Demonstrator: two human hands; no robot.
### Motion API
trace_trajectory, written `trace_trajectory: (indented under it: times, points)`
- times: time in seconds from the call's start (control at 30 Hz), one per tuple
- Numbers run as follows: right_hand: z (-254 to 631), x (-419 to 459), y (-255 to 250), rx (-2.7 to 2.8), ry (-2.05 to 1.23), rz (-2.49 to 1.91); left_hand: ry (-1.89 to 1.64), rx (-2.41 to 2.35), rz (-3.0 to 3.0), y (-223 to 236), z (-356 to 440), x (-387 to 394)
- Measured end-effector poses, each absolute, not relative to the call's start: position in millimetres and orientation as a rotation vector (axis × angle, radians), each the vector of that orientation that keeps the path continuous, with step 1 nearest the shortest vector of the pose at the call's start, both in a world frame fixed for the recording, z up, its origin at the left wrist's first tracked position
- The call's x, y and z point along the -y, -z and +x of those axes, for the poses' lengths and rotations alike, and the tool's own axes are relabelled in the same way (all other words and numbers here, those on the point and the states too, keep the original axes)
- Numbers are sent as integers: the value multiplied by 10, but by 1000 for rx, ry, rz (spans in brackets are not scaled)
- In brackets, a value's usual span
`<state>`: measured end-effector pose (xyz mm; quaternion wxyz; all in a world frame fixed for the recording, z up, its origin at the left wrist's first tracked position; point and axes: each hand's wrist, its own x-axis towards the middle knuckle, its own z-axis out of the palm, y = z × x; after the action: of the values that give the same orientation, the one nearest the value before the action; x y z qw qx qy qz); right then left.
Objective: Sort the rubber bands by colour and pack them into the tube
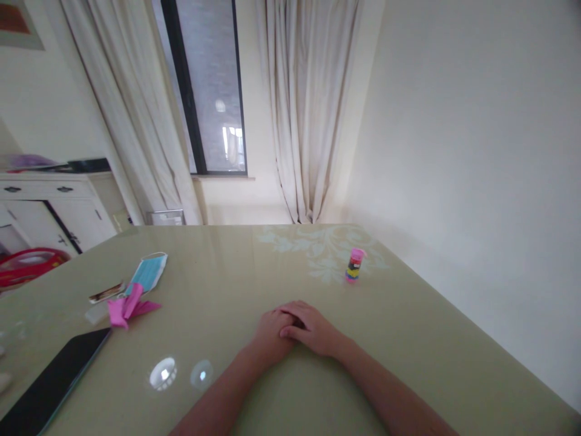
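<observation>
My left hand rests on the glossy greenish tabletop, partly covered by my right hand. The fingers of my right hand lap over the left, with its thumb laid across. Most of my left hand's fingers are hidden beneath. Nothing else shows in either hand. Beyond them, to the right, a small bottle with a pink top and a multicoloured label stands upright, apart from my hands. Off to the left lies a folded pink paper shape, close to a blue face mask.
A dark flat-screened device lies at the near left. A small brown-and-white strip is beside the mask. Light reflections show on the tabletop. A white wall borders the right side; curtains and a white cabinet stand behind.
</observation>
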<state>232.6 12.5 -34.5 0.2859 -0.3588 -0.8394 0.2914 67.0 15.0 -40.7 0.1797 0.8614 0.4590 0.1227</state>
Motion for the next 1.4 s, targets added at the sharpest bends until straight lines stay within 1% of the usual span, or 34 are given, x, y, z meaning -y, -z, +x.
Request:
trace_trajectory:
  times: [0.6, 1.4]
  points:
    - [2333, -100, 310, 2233, -802, -951, -409, -1282, 2426, 460, 656, -161]
    - [2337, -90, 287, 2236, -833, -958, -373, -1324, 2449, 481, 660, -160]
